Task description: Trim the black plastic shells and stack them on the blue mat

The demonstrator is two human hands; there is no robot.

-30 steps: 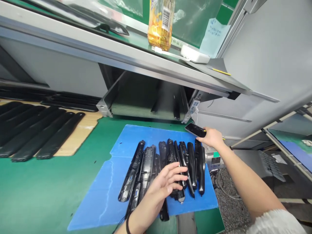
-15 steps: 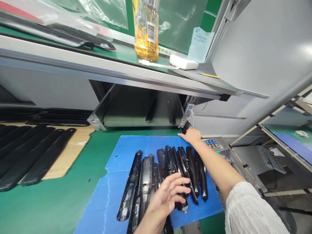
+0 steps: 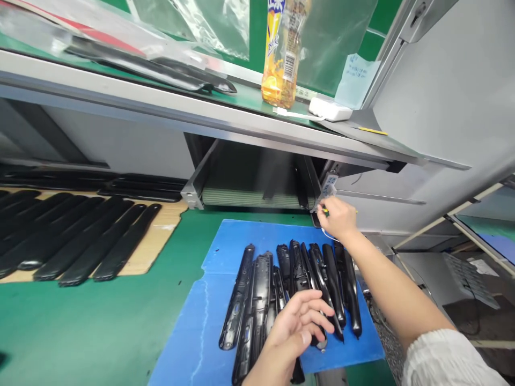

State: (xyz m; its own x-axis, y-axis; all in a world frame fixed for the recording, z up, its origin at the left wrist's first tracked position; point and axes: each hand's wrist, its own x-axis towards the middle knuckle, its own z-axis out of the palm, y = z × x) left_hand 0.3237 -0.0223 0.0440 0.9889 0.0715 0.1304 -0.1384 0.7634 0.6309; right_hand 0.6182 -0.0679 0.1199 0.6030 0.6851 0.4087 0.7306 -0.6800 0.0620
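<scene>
My right hand (image 3: 339, 216) is closed in a fist beside the power strip, at the right end of the dark conveyor. A slim yellow-and-black tool (image 3: 325, 212) shows at its fingers, mostly covered, so its kind is unclear. My left hand (image 3: 300, 327), palm up with curled but parted fingers, hovers over black plastic shell parts (image 3: 262, 284) and holds nothing. Several of these long shells lie side by side on a blue sheet (image 3: 213, 300), some with their hollow inner side up, others with the smooth side up (image 3: 352, 295).
More black shells (image 3: 124, 241) lie in rows on cardboard (image 3: 161, 241) at left. A conveyor (image 3: 257, 177) runs under the metal shelf (image 3: 161, 107). The shelf carries a drink bottle (image 3: 281, 59), a white adapter (image 3: 330, 109) and bagged black parts (image 3: 148, 67). A power strip (image 3: 330, 181) is mounted behind.
My right hand has risen slightly from the table's back edge and closed around the yellow-and-black tool. My left hand stays open over the shells. The view has swung left.
</scene>
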